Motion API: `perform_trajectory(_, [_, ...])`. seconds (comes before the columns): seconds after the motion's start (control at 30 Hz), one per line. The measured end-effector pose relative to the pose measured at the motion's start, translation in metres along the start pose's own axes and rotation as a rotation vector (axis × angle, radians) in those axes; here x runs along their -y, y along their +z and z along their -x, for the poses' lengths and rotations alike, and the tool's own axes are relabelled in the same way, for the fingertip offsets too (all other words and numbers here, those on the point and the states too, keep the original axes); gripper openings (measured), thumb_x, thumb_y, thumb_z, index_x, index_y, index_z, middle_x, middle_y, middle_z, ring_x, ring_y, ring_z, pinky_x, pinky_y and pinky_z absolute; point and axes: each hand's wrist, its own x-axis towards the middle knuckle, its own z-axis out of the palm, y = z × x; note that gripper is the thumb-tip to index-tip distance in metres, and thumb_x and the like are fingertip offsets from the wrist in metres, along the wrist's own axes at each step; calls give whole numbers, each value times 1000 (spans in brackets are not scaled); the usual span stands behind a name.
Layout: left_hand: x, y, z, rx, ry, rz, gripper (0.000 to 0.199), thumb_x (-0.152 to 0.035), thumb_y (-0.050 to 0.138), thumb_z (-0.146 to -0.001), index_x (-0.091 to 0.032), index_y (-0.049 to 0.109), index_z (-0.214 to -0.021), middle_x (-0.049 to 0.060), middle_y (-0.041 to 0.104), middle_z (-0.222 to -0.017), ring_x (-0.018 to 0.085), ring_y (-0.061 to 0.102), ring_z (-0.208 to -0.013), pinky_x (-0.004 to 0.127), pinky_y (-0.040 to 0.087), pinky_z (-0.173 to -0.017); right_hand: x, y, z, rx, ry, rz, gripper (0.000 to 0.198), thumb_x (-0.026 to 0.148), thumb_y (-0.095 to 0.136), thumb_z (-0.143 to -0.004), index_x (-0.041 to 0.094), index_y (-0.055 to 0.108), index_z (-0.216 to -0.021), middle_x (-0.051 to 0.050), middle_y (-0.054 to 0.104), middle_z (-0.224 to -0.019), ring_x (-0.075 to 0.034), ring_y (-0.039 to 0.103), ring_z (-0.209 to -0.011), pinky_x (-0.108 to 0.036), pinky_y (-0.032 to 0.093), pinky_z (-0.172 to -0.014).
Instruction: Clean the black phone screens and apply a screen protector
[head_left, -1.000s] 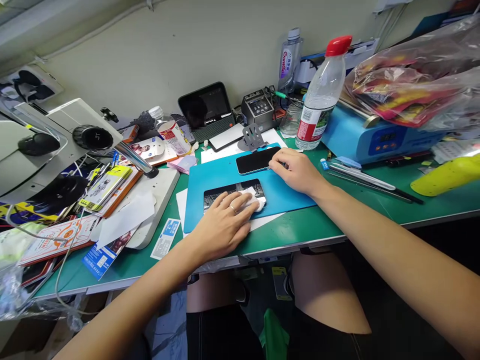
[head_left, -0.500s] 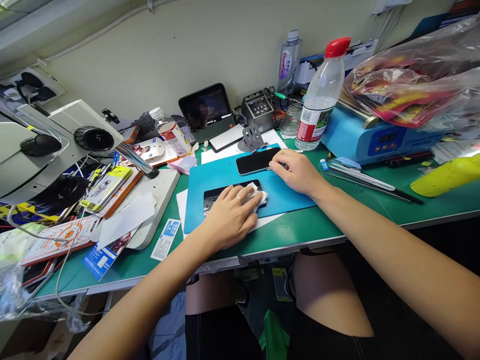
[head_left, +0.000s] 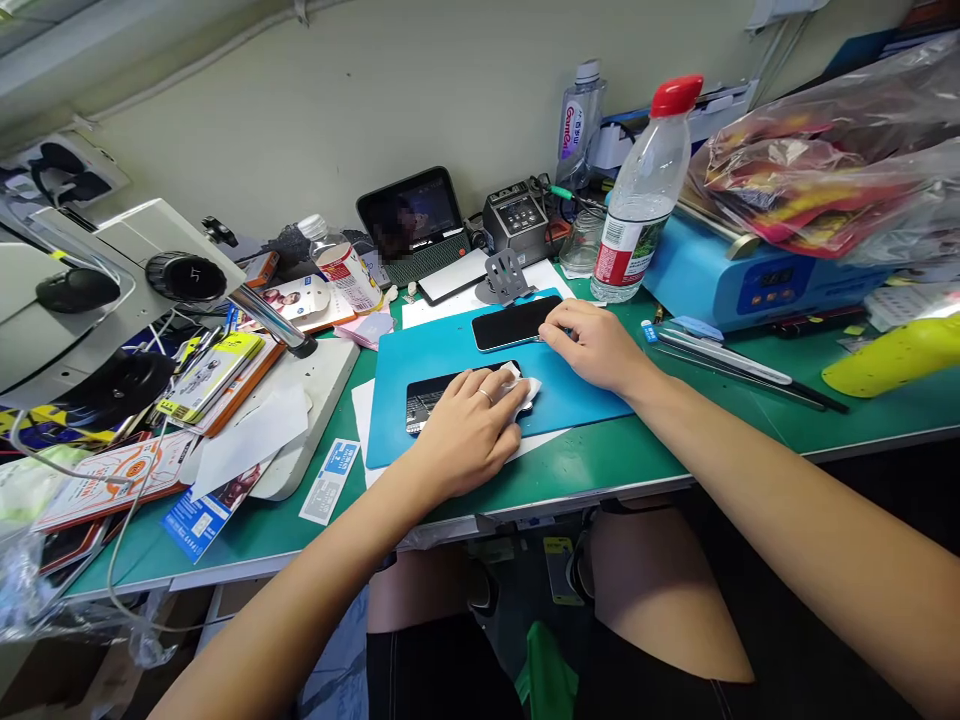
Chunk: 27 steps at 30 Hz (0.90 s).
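My left hand (head_left: 474, 432), a ring on one finger, presses a crumpled white tissue (head_left: 529, 390) against a dark phone (head_left: 427, 396) on the blue mat (head_left: 394, 360). The hand covers much of that phone; its left end shows pale lines that look like cracks or reflections. Farther back on the mat, a second phone (head_left: 510, 322) lies with its dark screen up. Curled at that phone's right end is my right hand (head_left: 592, 342), its thumb and fingers closed on the edge.
On the right stand a red-capped bottle (head_left: 637, 200), tweezers (head_left: 739, 365) and a blue machine (head_left: 750, 270) topped by plastic bags. Behind are a small screen (head_left: 412, 215) and a phone stand (head_left: 506, 278). At left, a microscope (head_left: 150, 260) overhangs papers and boxes.
My left hand has slid slightly to the right with the tissue across the near phone. My right hand holds its place at the far phone.
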Motion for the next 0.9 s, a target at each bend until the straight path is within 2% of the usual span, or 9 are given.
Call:
perform_trajectory(0.13, [-2,2,0,-4,-34,17,50,-32,40,-102,-17,46,-149,12,51,-148,30,47,-130,46,36,-117,-1,0,0,4,2,-1,25,32,51,-95,22,62,-75,-6,68,-86,-23,64,-86,-38,48,-82])
perform_trajectory(0.37, [-2,3,-17,-14,-93,13,49,-31,38,-101,-14,49,-146,14,54,-145,29,51,-128,44,38,-114,0,-1,0,-2,5,-3,25,32,52,-94,22,64,-75,-7,69,-87,-24,64,-86,-40,49,-81])
perform_trajectory(0.53, [-20,4,-3,-28,-92,-12,49,-33,42,-100,-16,49,-145,13,54,-145,30,51,-127,48,35,-116,-1,-1,0,-7,5,4,25,32,52,-94,22,64,-74,-7,69,-87,-24,64,-85,-39,49,-80])
perform_trajectory(0.63, [-27,4,-4,-26,-96,-70,51,-34,40,-100,-11,48,-145,16,52,-146,32,51,-127,50,35,-116,-2,-1,0,1,3,5,25,31,52,-94,22,63,-74,-7,69,-87,-23,64,-85,-38,49,-80])
perform_trajectory(0.73, [-25,3,-17,-11,-135,-127,49,-33,36,-102,-6,51,-140,19,58,-136,32,55,-119,49,42,-107,-1,-1,-1,6,3,4,24,31,53,-95,22,63,-75,-7,69,-87,-23,64,-86,-39,48,-81])
perform_trajectory(0.83, [-26,3,-26,-9,-169,-162,47,-32,35,-102,-5,55,-135,18,64,-121,32,59,-108,47,45,-100,0,-1,0,2,6,1,24,31,53,-95,22,63,-75,-7,69,-87,-23,64,-86,-39,48,-82])
perform_trajectory(0.9, [-32,4,-23,-42,-162,-184,49,-32,37,-101,-4,53,-137,19,63,-125,32,57,-111,47,44,-102,1,-2,0,0,7,-4,24,31,52,-95,22,63,-74,-7,68,-86,-23,63,-86,-39,48,-82])
